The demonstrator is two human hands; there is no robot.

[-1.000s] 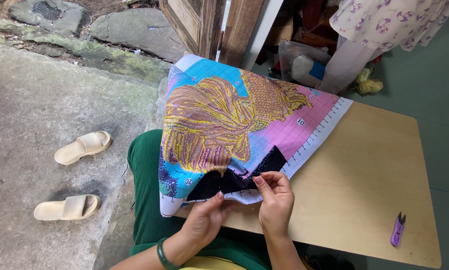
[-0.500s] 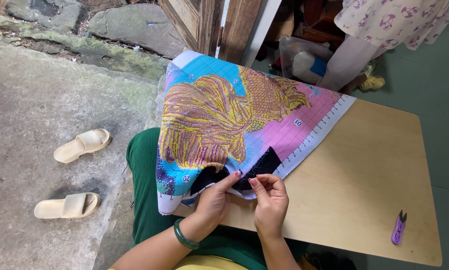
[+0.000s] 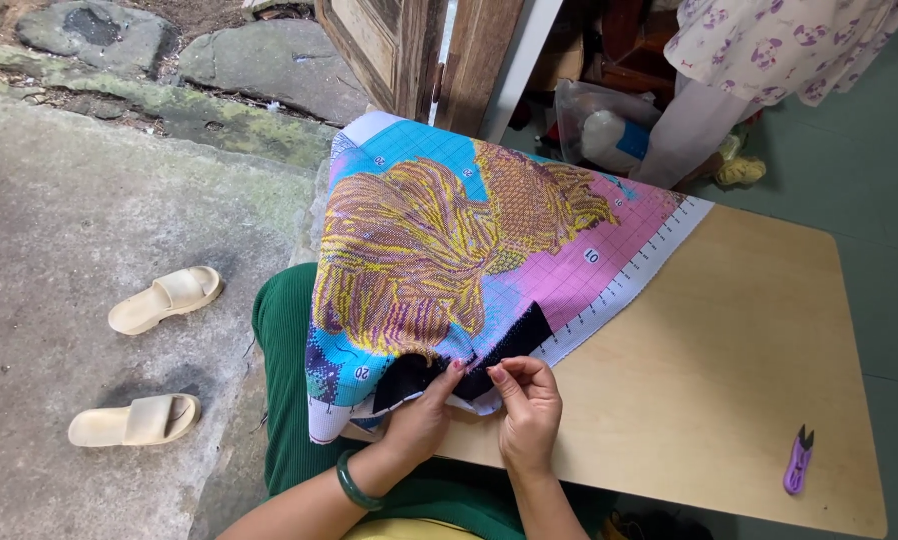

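Observation:
A large cross-stitch canvas (image 3: 439, 250), stitched in yellow and purple on a blue and pink grid, drapes from the wooden table (image 3: 729, 380) onto my lap. My left hand (image 3: 419, 420) holds the canvas's near edge by its black stitched patch, thumb on top. My right hand (image 3: 524, 410) pinches at the same black patch right beside it, fingertips closed. Any needle or thread between them is too small to see. A green bangle circles my left wrist.
Purple thread snips (image 3: 795, 462) lie near the table's front right corner. Two beige slippers (image 3: 165, 298) (image 3: 134, 420) sit on the concrete floor at left. Another person in a floral garment (image 3: 769, 50) stands beyond the table, beside a plastic bag (image 3: 609, 130) and a wooden door.
My left hand rose from under the canvas edge to the black patch, next to my right hand. Both hands stayed at the near edge, and the canvas shifted slightly.

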